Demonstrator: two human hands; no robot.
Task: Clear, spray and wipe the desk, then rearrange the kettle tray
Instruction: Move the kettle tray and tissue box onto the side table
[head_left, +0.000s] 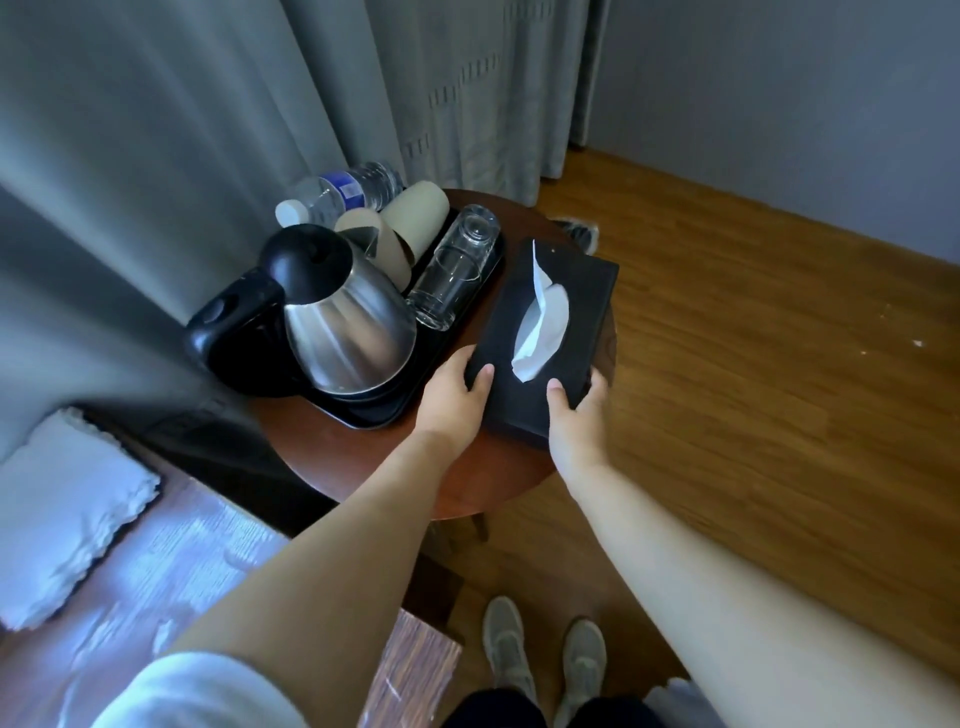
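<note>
Both my hands, left (457, 389) and right (576, 410), grip the tissue box (550, 332) beside the tray (384, 410); desk (218, 561) wiping looks pending.

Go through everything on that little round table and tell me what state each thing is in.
Tissue box: flat on the table, tissue sticking out, left hand and right hand gripping its near end.
Kettle: upright on the tray, lid closed.
Glasses: stacked, lying tilted on the tray.
Paper cups: lying on their sides.
Water bottle: capped, lying down.
</note>
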